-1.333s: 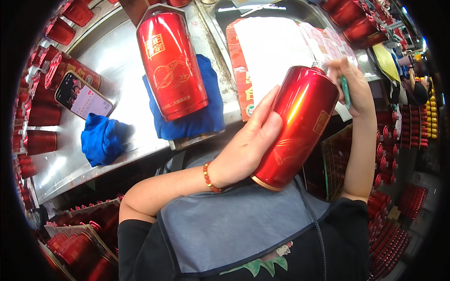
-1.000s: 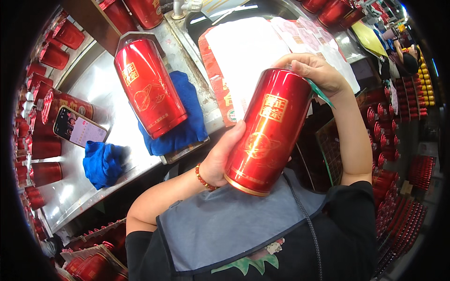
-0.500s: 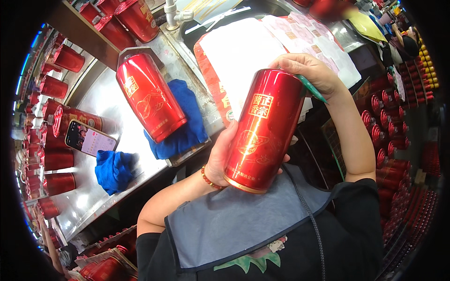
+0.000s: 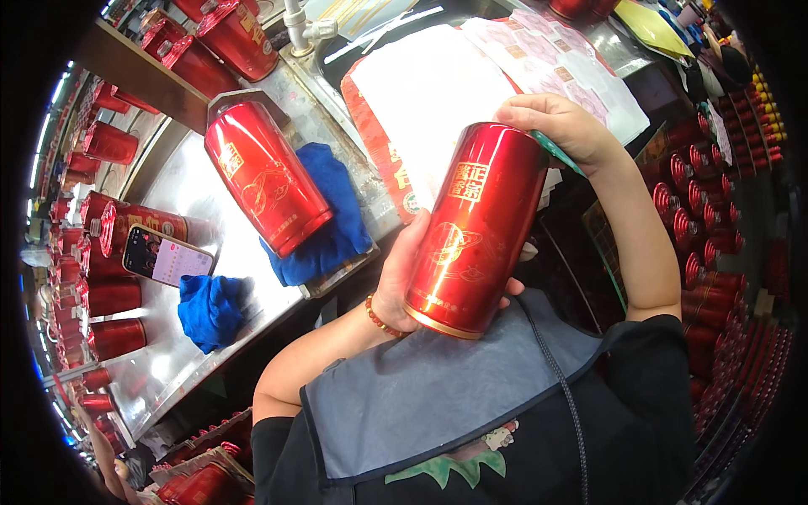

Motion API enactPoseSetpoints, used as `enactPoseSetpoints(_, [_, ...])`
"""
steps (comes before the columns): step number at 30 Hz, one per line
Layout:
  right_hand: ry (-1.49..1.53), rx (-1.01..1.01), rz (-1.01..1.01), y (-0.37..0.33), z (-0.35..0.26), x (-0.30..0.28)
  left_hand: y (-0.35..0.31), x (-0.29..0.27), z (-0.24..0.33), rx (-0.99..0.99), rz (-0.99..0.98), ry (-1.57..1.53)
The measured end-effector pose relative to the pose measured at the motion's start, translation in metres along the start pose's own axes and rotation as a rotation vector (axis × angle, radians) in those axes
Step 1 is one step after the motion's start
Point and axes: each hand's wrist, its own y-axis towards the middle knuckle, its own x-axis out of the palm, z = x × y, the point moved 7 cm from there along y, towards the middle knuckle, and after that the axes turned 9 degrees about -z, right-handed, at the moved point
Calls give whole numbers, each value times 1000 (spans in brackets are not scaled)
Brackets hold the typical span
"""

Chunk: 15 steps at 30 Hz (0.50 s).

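My left hand (image 4: 402, 273) is wrapped round the lower part of a glossy red cylindrical bottle (image 4: 484, 227) with gold print, tilted in front of my chest. Fingertips of that hand show at the bottle's right side. At the far end of the bottle, my right hand (image 4: 562, 128) is closed on a thin teal-green strip-like tool (image 4: 560, 154), which lies close to the bottle's rim; whether it touches is hard to see. A second red bottle (image 4: 268, 181) lies on its side on a blue cloth (image 4: 337, 219), its far end against a dark angled holder (image 4: 252, 101).
On the metal bench (image 4: 156, 337) to the left are a phone (image 4: 168, 255), a crumpled blue cloth (image 4: 209, 313) and several red bottles. White and pink printed sheets (image 4: 555, 63) lie ahead, near a tap (image 4: 307, 32). Racked red bottles (image 4: 707, 194) fill the right side.
The whole view has shifted slightly. The bottle has turned a little in my left hand, its gold print moving left. The teal tool in my right hand now shows less of its length.
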Motion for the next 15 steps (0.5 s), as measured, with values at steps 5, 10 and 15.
enactPoseSetpoints(5, [-12, 32, -12, 0, 1, 0, -3, -5, 2, -34, 21, 12])
enactPoseSetpoints(10, [-131, -86, 171, -10, -11, -21, -4, -5, 3, 6, 65, 12])
enactPoseSetpoints(15, [-141, -81, 232, -27, -24, -25, -6, -6, 11, 112, 156, 384])
